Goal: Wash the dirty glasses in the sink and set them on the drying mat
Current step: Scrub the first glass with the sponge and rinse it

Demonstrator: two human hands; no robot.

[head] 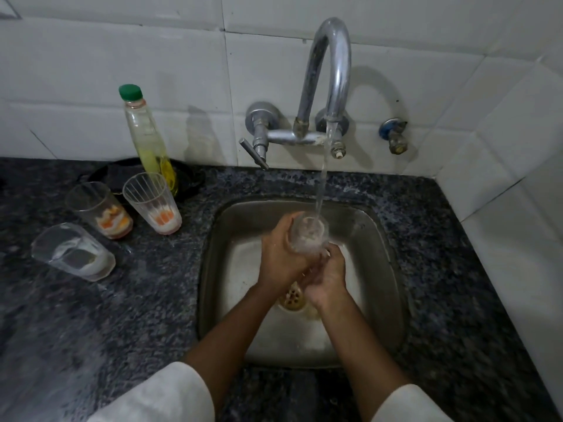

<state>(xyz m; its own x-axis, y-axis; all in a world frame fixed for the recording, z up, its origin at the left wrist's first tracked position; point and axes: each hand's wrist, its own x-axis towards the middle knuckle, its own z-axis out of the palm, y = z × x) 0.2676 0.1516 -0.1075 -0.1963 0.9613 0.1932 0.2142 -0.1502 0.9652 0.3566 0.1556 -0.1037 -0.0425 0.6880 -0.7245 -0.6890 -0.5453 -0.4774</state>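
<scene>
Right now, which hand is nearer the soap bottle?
Left. The left hand grips the glass over the sink, on the side toward the soap bottle; the right hand holds the glass's base, farther from it.

The countertop (441,239) is dark grey stone with a fine speckle of lighter grey and black. The wall tiles (152,56) are plain white with thin dark joints. The sink (377,269) is dull silver-grey metal; its drain strainer (292,298) is brassy tan with dark perforations. The tap (332,71) is bright chrome. The small valve (393,134) to its right carries a blue collar. The bottle (149,138) is clear, holds yellow liquid and has a green cap. The ribbed glass (152,202) is clear with vertical lines and white and orange residue. The middle glass (99,210) shows orange, white and reddish residue. The nearest glass (73,251) shows white residue. The sleeves (164,394) are off-white.
</scene>
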